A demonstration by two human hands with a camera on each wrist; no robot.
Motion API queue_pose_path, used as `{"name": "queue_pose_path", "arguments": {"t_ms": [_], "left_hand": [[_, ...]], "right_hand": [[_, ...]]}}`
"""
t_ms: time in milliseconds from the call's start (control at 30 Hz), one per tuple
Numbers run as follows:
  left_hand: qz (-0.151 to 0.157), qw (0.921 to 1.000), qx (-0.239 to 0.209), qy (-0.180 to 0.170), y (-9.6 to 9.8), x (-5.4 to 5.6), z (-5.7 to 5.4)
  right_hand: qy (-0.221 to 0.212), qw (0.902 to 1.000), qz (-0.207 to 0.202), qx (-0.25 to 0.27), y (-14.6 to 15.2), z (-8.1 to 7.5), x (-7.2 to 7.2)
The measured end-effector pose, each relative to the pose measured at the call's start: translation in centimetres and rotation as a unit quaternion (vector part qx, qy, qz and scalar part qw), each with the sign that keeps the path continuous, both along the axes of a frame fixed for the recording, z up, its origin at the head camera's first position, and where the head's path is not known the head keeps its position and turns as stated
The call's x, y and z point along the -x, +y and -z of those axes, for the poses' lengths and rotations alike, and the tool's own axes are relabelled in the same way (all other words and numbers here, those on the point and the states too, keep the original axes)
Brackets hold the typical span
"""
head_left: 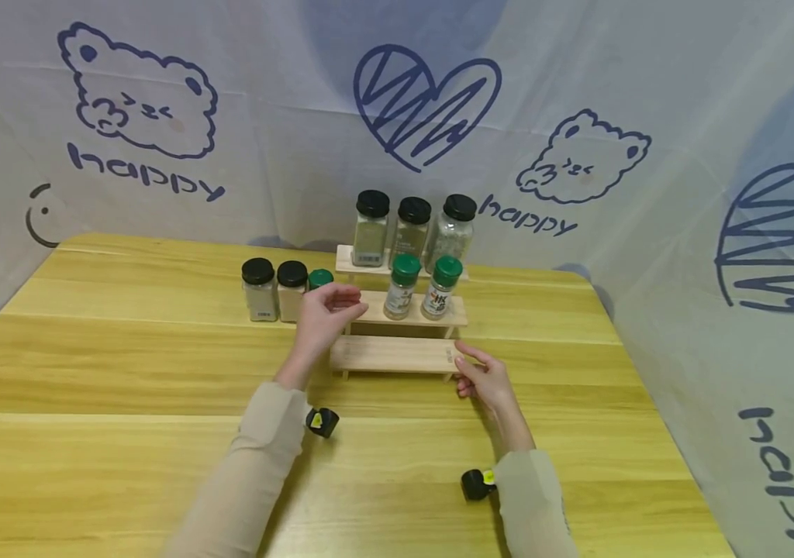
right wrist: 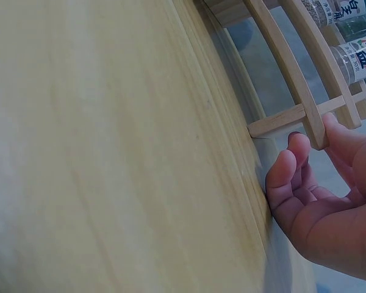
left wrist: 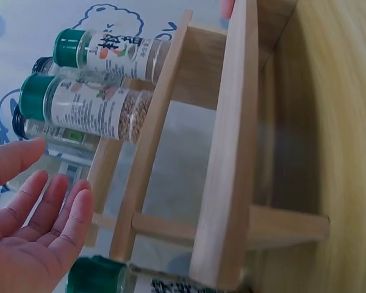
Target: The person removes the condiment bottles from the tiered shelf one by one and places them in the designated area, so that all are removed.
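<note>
A three-step wooden spice rack point(head_left: 397, 354) stands at the middle of the table. My right hand point(head_left: 488, 380) is at the right end of its lowest step, thumb and fingertips around the board's end in the right wrist view. My left hand point(head_left: 327, 318) hovers by the rack's left side, palm empty and fingers loosely extended. Two green-capped spice jars point(head_left: 401, 288) stand on the middle step, and three black-capped jars point(head_left: 371, 232) on the top one. Partly hidden behind my left hand is another green-capped jar point(head_left: 321, 277).
Left of the rack, two black-capped jars point(head_left: 260, 291) stand on the wooden table point(head_left: 125, 349). A white cloth point(head_left: 285, 116) printed with bears and hearts hangs behind the table and along its right side.
</note>
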State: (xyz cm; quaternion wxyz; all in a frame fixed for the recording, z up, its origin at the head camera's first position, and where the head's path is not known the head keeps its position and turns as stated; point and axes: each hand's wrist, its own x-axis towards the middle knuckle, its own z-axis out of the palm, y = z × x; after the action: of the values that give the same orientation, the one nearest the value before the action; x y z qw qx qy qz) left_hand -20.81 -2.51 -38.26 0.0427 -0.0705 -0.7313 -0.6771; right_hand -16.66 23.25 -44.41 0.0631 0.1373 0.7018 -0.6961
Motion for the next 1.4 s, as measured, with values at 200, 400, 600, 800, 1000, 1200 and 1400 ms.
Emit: {"name": "queue_pose_path", "arguments": {"t_ms": [200,400,600,800,1000,1200,1400], "left_hand": [[0.000,1.0000,0.006,-0.003,1.0,0.4,-0.6],[0.002,1.0000,0.001,0.008,1.9,0.7,-1.4],[0.006,0.9991,0.002,0.041,2.7,1.1,-2.0],[0.014,0.9985,0.001,0.052,3.6,1.6,-2.5],[0.022,0.9973,0.010,0.069,4.2,1.9,-2.6],[0.037,0.9966,0.009,0.074,4.5,2.0,-2.7],[0.045,0.9962,0.015,0.073,4.8,2.0,-2.7]], "right_hand": [[-0.001,1.0000,0.002,0.001,0.0,0.1,0.0],[-0.001,1.0000,0.005,0.000,0.0,0.1,0.0],[-0.002,1.0000,0.005,0.000,0.1,0.3,0.0],[-0.001,1.0000,0.006,0.004,0.0,0.3,0.0],[0.004,1.0000,0.005,0.005,-0.1,0.3,0.0],[0.008,0.9999,0.002,0.006,-0.1,0.3,-0.1],[0.007,1.0000,0.000,0.004,0.0,0.2,-0.1]]}}
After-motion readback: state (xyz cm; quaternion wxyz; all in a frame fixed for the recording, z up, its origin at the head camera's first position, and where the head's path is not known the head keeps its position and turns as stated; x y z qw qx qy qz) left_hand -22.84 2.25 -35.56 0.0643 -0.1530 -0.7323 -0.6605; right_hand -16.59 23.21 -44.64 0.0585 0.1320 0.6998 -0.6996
